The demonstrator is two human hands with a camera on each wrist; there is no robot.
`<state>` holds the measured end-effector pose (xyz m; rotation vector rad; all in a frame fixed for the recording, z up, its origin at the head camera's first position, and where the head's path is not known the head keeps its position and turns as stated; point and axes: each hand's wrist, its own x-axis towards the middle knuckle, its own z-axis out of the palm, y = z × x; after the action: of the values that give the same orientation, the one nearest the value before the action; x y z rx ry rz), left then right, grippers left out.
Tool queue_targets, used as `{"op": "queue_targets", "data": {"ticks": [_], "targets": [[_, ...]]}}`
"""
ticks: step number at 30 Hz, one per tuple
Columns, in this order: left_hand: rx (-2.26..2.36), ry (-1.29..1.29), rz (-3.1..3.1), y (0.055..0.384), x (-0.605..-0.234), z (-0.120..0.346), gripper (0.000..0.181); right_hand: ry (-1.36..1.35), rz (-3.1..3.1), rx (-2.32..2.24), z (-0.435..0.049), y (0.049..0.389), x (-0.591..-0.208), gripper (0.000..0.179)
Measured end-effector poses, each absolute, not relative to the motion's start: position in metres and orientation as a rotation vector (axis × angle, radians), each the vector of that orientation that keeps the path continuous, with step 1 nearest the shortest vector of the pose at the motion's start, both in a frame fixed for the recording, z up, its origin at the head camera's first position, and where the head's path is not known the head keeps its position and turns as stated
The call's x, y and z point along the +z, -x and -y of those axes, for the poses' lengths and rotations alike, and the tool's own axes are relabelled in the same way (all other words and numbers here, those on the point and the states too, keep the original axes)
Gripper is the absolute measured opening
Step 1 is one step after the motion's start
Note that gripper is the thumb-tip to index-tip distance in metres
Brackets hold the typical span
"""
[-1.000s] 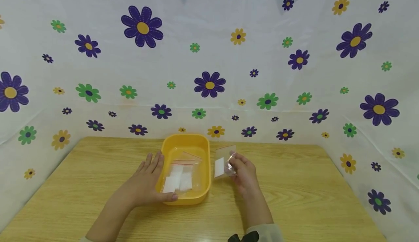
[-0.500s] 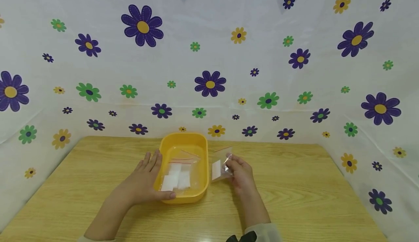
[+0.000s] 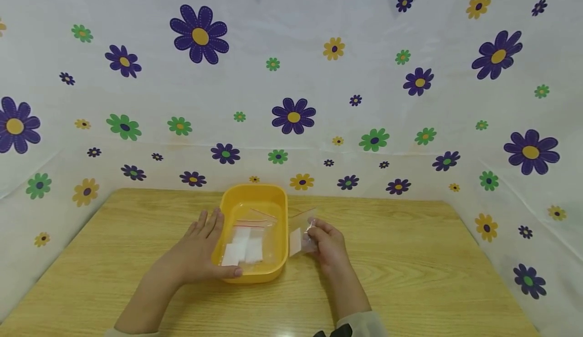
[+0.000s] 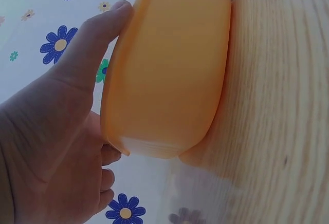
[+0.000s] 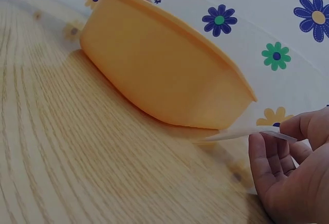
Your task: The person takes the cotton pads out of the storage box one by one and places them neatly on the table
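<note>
1 yellow plastic tub [image 3: 257,278] upright on the wood-grain counter [image 3: 410,261]. Inside: clear zip bags [image 3: 249,241] w/ red seal lines, lying flat & overlapped; at least 2, exact no. unclear. 3 white patches [image 3: 232,254] show thru them, toward the tub's near end & L side.

1 more clear zip pouch [image 3: 302,225] is outside the tub, just beside its R wall, tilted; whether it touches the wall, can't tell. It has a red line at top & 1 white insert [image 3: 295,242] on the side nearest the tub.

R hand [image 3: 331,246] pinches the pouch's R side btwn thumb & fingers, so the insert sits L of the fingertips. L hand [image 3: 196,258] is on the tub: thumb spread out along the near rim, other fingers extended along the L side, tips partly hidden in L wrist view. 2 hands total. Flower-print cloth [image 3: 364,74] hangs behind.
</note>
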<state>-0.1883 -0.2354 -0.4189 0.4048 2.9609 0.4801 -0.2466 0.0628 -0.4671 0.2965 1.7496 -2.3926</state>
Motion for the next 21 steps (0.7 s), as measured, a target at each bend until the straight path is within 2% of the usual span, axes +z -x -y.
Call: {"op": "queue_targets", "data": {"ticks": [12,21], "targets": [[0.453,-0.429,-3.02,0.1926,-0.429,0.2319,0.131,-0.264,-1.816,-2.328,-0.0599,0.2469,-0.4656,0.039],[0.445,-0.373,-2.996,0.1905,-0.425,0.235,0.137,-0.245,-2.133,-2.144,-0.0633,0.2431,-0.4639,0.037]]}}
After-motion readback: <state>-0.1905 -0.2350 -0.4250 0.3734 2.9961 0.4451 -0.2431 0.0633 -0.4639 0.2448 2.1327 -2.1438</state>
